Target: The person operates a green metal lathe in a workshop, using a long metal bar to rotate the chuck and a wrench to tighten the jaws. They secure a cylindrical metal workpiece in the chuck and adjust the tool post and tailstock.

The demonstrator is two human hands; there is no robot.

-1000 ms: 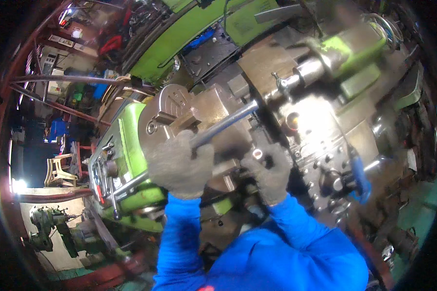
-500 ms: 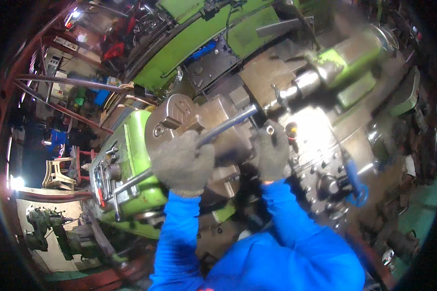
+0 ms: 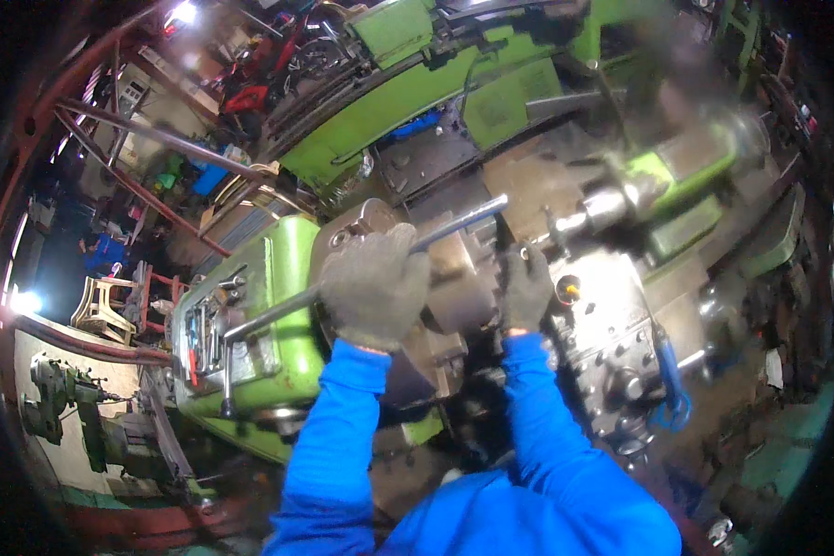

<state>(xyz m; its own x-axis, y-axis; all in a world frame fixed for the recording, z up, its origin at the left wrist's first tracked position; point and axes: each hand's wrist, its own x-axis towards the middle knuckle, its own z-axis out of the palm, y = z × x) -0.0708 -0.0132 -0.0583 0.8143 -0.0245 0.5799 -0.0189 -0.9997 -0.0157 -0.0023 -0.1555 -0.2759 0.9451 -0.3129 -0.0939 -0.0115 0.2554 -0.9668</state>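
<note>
My left hand [image 3: 375, 289], in a grey work glove, is closed around a long metal bar [image 3: 459, 225]. The bar slants over the lathe chuck [image 3: 400, 378], from the green headstock up to the right. Behind and beside this hand is a thick round metal piece [image 3: 461, 301] at the chuck's front; the glove hides part of the chuck. My right hand [image 3: 526, 292], gloved too, is closed just right of that piece. A small round metal end [image 3: 524, 252] shows at the top of its fist; the rest of what it holds is hidden.
The green headstock [image 3: 292, 278] carries loose tools and a lever [image 3: 228, 380]. On the right lies a shiny carriage block [image 3: 602, 320] with a small round cup [image 3: 569, 289] and a blue-handled tool [image 3: 670, 371]. Beyond it stands the green tailstock [image 3: 681, 181].
The view has shifted slightly. My left hand and the bar have moved a little up and right, and the chuck appears turned. My right hand stays closed beside the round piece.
</note>
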